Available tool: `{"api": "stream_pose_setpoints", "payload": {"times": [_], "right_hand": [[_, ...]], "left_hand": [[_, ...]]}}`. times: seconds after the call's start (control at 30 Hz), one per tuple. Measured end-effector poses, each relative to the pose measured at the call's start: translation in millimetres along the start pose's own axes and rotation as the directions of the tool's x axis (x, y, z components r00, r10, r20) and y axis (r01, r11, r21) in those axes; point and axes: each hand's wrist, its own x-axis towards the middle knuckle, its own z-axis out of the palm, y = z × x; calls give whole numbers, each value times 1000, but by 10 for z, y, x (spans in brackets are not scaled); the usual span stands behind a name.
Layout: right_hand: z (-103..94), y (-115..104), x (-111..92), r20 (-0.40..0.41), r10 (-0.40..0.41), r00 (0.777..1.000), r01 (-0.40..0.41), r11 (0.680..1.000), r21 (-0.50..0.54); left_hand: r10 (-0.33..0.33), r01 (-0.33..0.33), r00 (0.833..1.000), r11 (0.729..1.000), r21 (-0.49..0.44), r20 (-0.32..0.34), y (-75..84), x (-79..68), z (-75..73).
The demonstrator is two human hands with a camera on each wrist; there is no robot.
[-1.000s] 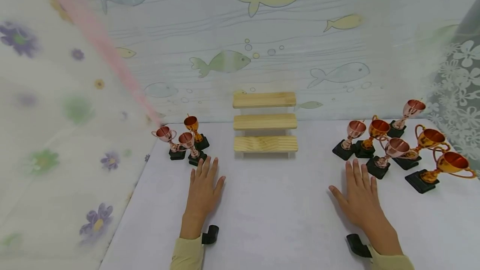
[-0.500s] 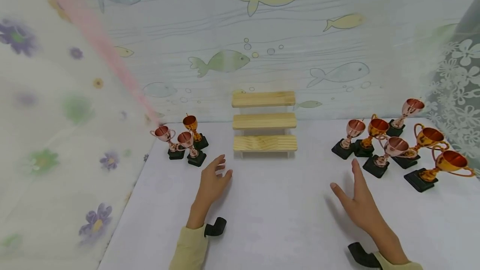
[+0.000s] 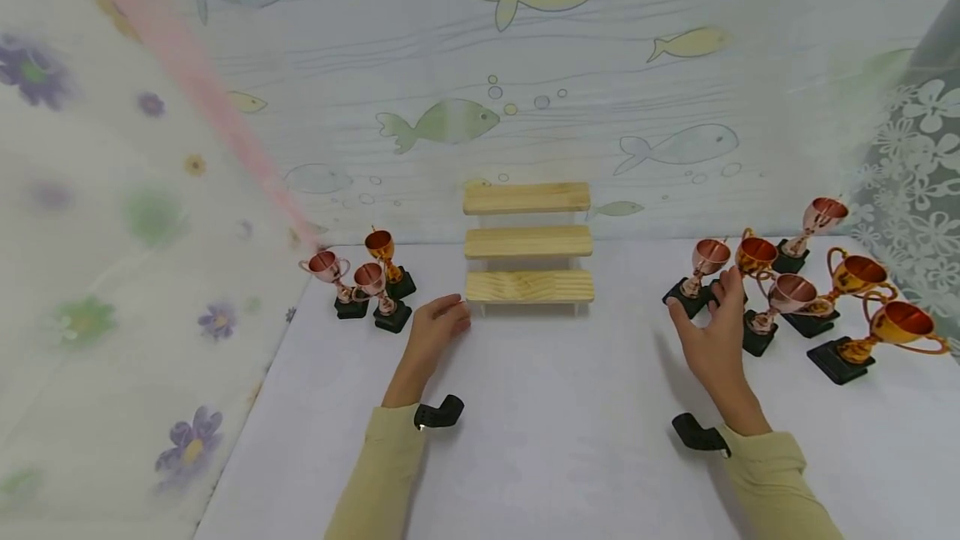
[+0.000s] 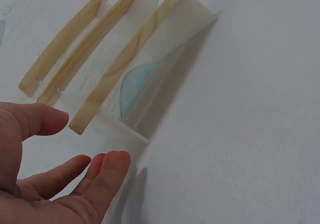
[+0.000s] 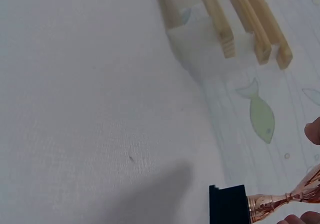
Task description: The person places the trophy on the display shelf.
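Note:
My left hand [image 3: 435,327] hovers by the front left corner of a three-step wooden shelf stand [image 3: 529,287]. In the left wrist view, its thumb and fingers are apart with nothing between them, and the stand's end [image 4: 82,121] lies just beyond. My right hand [image 3: 711,344] reaches to a rose-gold trophy cup [image 3: 709,258] with a black base, the leftmost of the right-hand group. In the right wrist view that trophy's stem [image 5: 265,204] lies between the thumb [image 5: 314,131] and fingers; the thumb stands off from it. Part of a gold trophy [image 3: 756,255] is hidden behind the fingers.
Several more gold and rose-gold trophies, such as a gold one [image 3: 896,327], stand close together on the right. Another small group, with a rose-gold trophy [image 3: 371,282], stands at the left back. Behind the white table [image 3: 555,423] hangs a fish-patterned curtain [image 3: 562,65].
Both hands have lifted from lying flat on the table. The left has moved right and forward toward the stand; the right has moved forward to the leftmost rose-gold trophy. The trophies have stayed put.

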Motion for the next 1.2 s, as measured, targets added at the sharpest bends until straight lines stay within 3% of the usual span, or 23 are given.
{"api": "stream_pose_setpoints", "payload": {"times": [0.13, 0.27, 0.67, 1.2], "right_hand": [[64, 8, 89, -24, -22, 999, 22, 1000, 16], [99, 21, 154, -52, -42, 998, 43, 999, 29], [256, -32, 311, -115, -15, 993, 18, 1000, 25], [426, -64, 507, -207, -118, 971, 110, 993, -49]], "left_hand": [[-52, 50, 999, 989, -141, -10, -27, 65, 20], [-62, 54, 998, 972, -228, -27, -50, 99, 63], [-32, 12, 998, 955, -298, -63, -63, 142, 162], [-97, 46, 988, 929, -366, -123, -40, 183, 221]]}}
